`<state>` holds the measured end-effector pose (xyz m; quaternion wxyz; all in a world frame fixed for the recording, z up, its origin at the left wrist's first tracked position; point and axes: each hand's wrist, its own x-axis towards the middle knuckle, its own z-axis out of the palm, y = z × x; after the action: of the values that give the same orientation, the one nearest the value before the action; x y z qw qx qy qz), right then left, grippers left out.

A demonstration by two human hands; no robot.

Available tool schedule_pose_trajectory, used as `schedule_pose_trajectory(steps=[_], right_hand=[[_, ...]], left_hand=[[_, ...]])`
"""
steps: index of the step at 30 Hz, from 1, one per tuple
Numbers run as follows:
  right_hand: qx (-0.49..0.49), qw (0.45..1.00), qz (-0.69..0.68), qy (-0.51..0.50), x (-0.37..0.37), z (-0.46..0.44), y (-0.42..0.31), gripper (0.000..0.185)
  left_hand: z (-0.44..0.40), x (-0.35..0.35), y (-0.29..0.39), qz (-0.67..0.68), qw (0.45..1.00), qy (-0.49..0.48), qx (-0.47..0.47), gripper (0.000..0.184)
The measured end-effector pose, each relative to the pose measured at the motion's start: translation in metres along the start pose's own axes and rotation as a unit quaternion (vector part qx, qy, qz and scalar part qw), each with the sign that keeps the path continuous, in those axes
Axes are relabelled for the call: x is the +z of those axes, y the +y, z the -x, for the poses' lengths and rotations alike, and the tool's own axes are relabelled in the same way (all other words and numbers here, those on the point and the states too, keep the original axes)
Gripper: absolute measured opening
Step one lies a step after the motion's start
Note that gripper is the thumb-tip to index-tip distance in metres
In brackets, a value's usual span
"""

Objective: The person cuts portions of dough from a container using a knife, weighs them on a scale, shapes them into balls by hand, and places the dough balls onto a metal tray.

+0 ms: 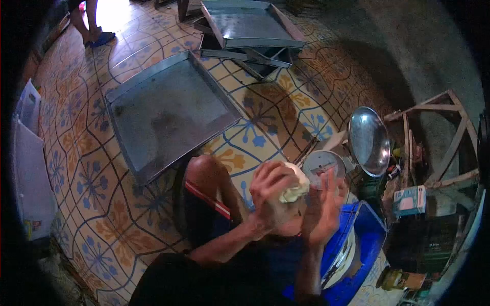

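My left hand (271,189) is closed around a pale, lumpy piece of dough (296,184), held up in front of my knees. Close by on the right, my right hand (324,211) is raised with its fingers stretched out, a little blurred, and I see nothing in it. A round, greyish container (322,162) stands just beyond the right fingertips. Below the right forearm is a blue container (370,229) with something whitish inside, partly covered by my arm.
A large metal tray (168,115) lies on the tiled floor, with more trays (250,23) stacked behind it. On the right are a shiny metal bowl (368,140), a wooden frame (451,148) and a small box (410,200). Another person's legs (91,23) show at top left.
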<state>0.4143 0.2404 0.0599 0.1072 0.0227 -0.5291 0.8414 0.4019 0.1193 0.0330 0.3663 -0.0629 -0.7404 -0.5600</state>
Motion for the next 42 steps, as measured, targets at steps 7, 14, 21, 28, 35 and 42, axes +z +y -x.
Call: schedule_pose_trajectory(steps=[7,14,21,28,35,42], right_hand=[[0.234,0.954,-0.186,-0.032,0.095,-0.066,0.057,0.059],[-0.207,0.758,0.542,-0.298,0.117,-0.132,0.234,0.055],[0.209,0.933,0.112,-0.270,0.064,-0.026,0.105,0.060],[0.024,0.988,0.149,0.040,-0.062,-0.020,0.060,0.074],[0.102,0.964,0.205,-0.133,-0.148,0.121,-0.048,0.061],[0.315,0.518,0.742,0.287,-0.352,0.213,-0.119,0.052]], left_hand=[[-0.069,-0.062,-0.015,-0.050,0.997,0.016,0.059,0.025],[-0.043,-0.110,-0.045,-0.118,0.973,0.137,-0.141,0.054],[-0.004,-0.050,-0.061,0.220,0.930,0.129,-0.263,0.049],[0.112,0.074,0.011,0.026,0.990,-0.113,0.074,0.054],[0.124,0.129,0.059,-0.020,0.958,-0.148,0.246,0.056],[0.109,0.185,0.115,0.516,0.722,-0.427,-0.174,0.023]])
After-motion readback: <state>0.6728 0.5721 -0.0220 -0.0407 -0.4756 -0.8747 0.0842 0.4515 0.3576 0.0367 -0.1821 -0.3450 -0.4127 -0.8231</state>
